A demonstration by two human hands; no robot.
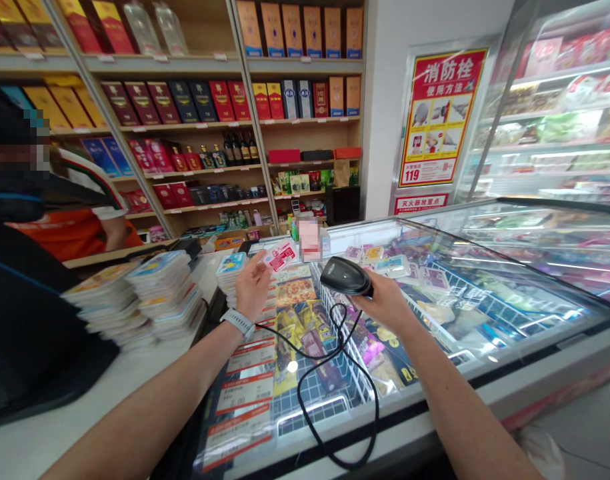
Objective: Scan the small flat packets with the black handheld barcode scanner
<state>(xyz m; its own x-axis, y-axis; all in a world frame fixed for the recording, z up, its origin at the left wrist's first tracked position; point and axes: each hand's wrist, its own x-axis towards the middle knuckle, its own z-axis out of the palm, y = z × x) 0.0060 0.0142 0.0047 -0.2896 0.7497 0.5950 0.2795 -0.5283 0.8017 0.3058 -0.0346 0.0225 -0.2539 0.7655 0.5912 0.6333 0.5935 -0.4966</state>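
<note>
Between the fingers of my left hand (253,283) is a red and white card-like pack (281,257), tilted over the glass top of the freezer (335,400). My right hand (387,300) is wrapped round a black barcode scanner (345,276), whose head points left towards the pack. The scanner's black cable (305,413) loops over the glass. Just left of my left hand stands a stack of flat packs (231,264). Several more flat packs (395,265) lie on the glass beyond my right hand.
Two tall stacks of flat packs (159,273) stand on the white counter (149,380) at left, beside a black machine (29,320). A person in an orange apron (79,230) is behind the counter. Shelves of boxed bottles (195,100) line the back wall.
</note>
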